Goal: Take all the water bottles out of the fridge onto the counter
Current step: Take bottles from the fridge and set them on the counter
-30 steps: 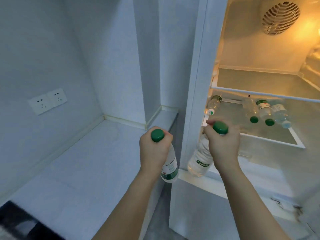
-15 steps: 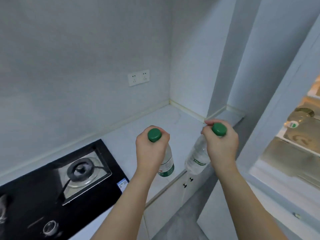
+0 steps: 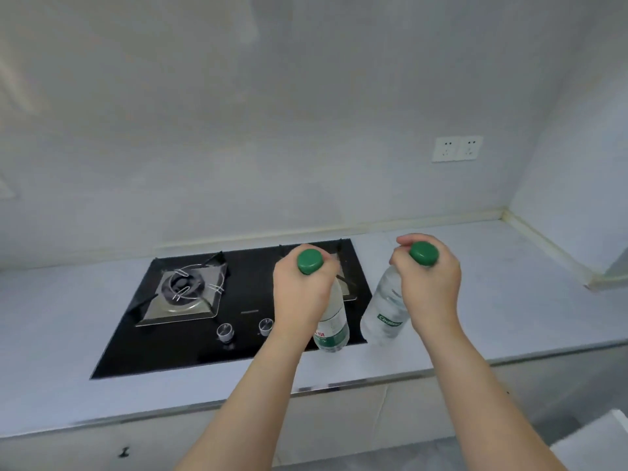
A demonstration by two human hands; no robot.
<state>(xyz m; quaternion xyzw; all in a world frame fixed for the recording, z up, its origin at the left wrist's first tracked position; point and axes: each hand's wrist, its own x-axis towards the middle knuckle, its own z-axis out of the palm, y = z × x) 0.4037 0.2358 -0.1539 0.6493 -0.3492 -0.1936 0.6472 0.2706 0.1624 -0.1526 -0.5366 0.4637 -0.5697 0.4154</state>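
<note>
Two water bottles up in the air here, one per hand! The left bottle [image 3: 331, 326], green label, hangs over the right edge of the black gas hob [image 3: 190, 345], its neck wrapped in the left hand [image 3: 300, 295], green cap poking out on top. The right bottle [image 3: 385, 309], clear and tilted, hangs over the pale counter [image 3: 509, 300], gripped round the neck by the right hand [image 3: 430, 288]. Behind, a double wall socket [image 3: 457, 148] sits on the wall.
</note>
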